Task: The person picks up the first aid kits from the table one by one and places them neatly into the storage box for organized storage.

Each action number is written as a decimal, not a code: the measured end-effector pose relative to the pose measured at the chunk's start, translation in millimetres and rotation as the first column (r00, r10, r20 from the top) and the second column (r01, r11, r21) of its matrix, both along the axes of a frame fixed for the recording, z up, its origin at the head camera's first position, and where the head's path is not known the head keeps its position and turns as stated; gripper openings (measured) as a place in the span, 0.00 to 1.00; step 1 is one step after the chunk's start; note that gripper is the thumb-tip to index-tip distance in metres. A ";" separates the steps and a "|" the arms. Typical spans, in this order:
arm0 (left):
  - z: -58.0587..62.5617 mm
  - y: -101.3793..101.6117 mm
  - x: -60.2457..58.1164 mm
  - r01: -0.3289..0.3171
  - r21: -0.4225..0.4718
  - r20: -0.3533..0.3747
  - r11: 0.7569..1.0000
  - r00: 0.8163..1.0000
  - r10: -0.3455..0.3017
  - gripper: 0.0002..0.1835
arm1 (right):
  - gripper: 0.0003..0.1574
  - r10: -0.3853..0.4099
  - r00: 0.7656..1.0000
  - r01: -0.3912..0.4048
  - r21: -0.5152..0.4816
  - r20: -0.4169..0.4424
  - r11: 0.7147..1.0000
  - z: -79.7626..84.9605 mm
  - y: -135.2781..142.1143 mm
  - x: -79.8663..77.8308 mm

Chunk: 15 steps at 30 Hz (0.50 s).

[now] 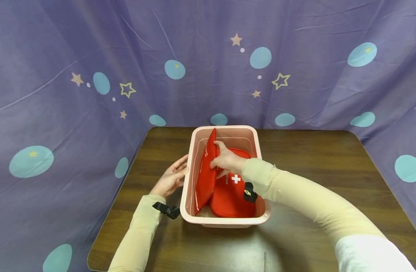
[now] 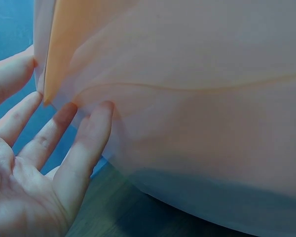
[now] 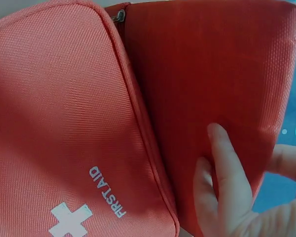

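Observation:
A pale pink plastic bin (image 1: 184, 190) holds two red first aid pouches. One pouch (image 1: 233, 202) lies flat on the right side, its white cross and lettering facing up. The other pouch (image 1: 204, 181) leans steeply along the bin's left wall. My right hand (image 1: 228, 159) reaches into the bin and grips this leaning pouch by its upper edge; in the right wrist view, fingers (image 3: 229, 173) lie on its face and another digit is behind the edge. Outside the bin, my left hand (image 1: 170, 179) touches the left wall with extended fingers, also seen in the left wrist view.
The bin stands on a dark wooden table (image 1: 313, 158). A purple curtain (image 1: 208, 94) with stars and blue ovals hangs behind and to the sides. A black strap (image 1: 167, 209) sits on the left wrist, and a black wrist device (image 1: 250, 192) on the right.

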<state>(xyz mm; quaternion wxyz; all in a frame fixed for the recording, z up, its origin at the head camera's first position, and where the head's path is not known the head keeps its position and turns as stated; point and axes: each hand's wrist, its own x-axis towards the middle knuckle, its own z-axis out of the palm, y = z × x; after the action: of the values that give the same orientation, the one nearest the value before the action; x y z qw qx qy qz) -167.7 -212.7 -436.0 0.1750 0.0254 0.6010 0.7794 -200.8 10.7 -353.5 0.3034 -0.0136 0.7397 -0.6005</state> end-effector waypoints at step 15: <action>1.7 -0.1 0.7 0.016 0.012 -0.008 1.000 1.000 -0.016 0.34 | 0.55 0.030 0.998 -0.028 0.035 -0.049 0.999 6.9 16.0 -10.7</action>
<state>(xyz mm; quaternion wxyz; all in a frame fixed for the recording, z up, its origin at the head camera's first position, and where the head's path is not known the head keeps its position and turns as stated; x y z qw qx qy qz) -167.0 -212.9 -434.4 0.1786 0.0343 0.5969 0.7814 -211.5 26.8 -346.6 0.2937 -0.0339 0.7570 -0.5827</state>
